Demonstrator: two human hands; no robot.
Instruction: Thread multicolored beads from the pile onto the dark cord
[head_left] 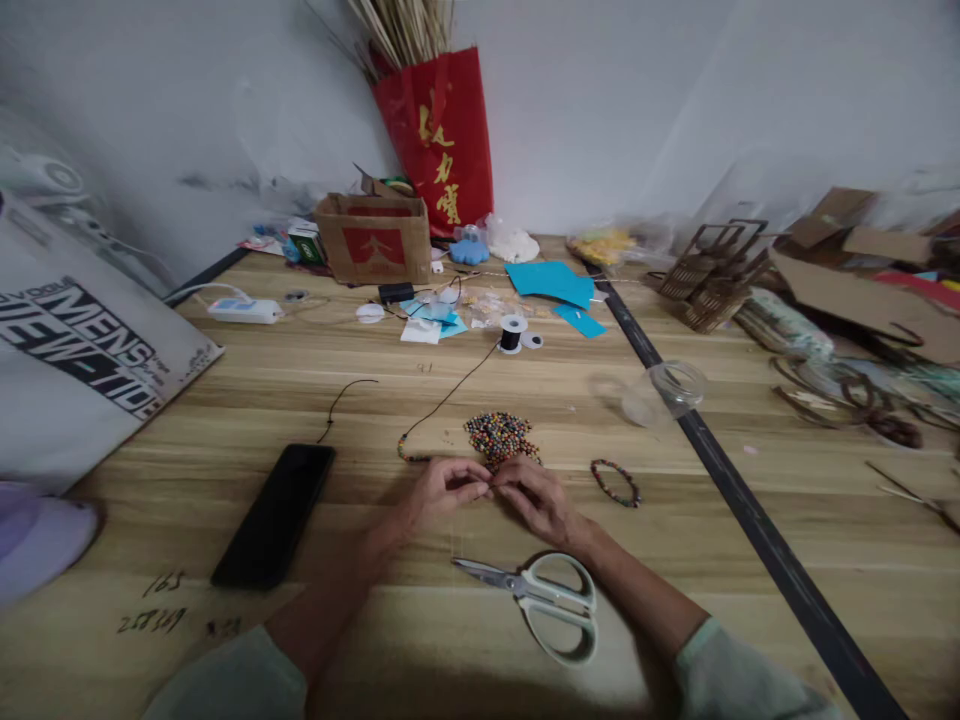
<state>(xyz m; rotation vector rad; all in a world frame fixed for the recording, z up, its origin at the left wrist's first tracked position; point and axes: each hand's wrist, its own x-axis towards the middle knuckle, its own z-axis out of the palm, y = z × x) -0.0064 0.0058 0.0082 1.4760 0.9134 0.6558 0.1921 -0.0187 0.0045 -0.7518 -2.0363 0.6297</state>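
Note:
Both hands meet at the fingertips just in front of a pile of small multicoloured beads (499, 435). My left hand (439, 487) is closed in a pinch on a black cord (459, 388) strung with some beads; the beaded part (409, 455) runs under the fingers. My right hand (541, 500) is also closed in a pinch, touching the left fingertips; what lies between its fingers is too small to make out. From the strung beads the cord leads back to a spool (511, 335). A finished-looking bead bracelet (616, 484) lies right of my right hand.
Scissors (536, 595) with pale green handles lie between my forearms, blades pointing left. A black phone (276, 515) and a short cord piece (330, 410) are at left. A clear round container (675, 388) stands at right, near the dark strip (720, 465) across the table.

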